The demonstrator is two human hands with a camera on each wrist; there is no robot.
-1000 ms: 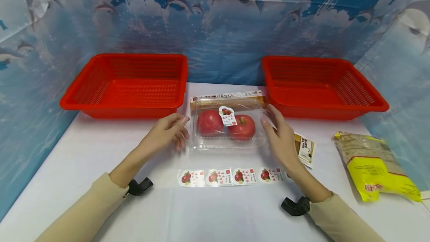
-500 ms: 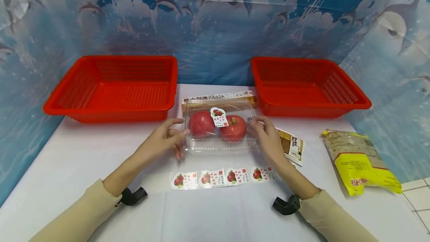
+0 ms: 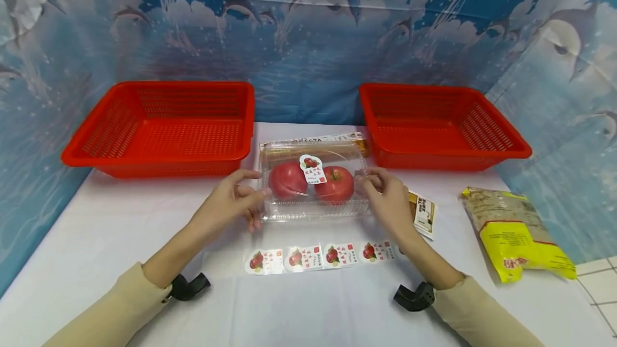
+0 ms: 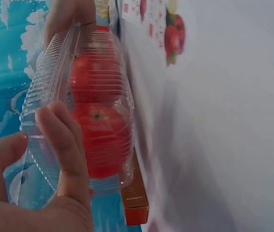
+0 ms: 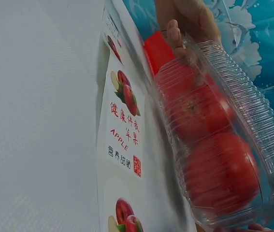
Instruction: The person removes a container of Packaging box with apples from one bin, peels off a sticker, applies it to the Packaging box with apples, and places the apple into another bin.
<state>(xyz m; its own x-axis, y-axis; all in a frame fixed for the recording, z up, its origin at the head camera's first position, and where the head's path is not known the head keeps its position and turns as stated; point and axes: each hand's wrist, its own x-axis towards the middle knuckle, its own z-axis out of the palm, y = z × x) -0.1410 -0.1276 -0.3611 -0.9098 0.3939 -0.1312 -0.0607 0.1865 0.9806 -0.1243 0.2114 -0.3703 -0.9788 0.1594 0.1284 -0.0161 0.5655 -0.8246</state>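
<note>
A clear plastic clamshell box (image 3: 313, 197) holds two red apples (image 3: 333, 185) and carries an apple sticker (image 3: 312, 169) on its lid. My left hand (image 3: 257, 186) grips the box's left end, thumb on top and fingers at the side. My right hand (image 3: 368, 182) grips its right end. In the left wrist view my fingers (image 4: 64, 145) curl round the ribbed box (image 4: 98, 72). The right wrist view shows the box (image 5: 223, 145) close up, with the left hand (image 5: 185, 19) at its far end.
A strip of apple stickers (image 3: 313, 256) lies in front of the box, and a pasta box (image 3: 313, 140) behind it. Red baskets stand at back left (image 3: 164, 162) and back right (image 3: 443, 159). A small packet (image 3: 424, 214) and a yellow bag (image 3: 518, 234) lie to the right.
Both hands have moved in from beside the box and taken hold of its two ends. The box has shifted slightly toward me.
</note>
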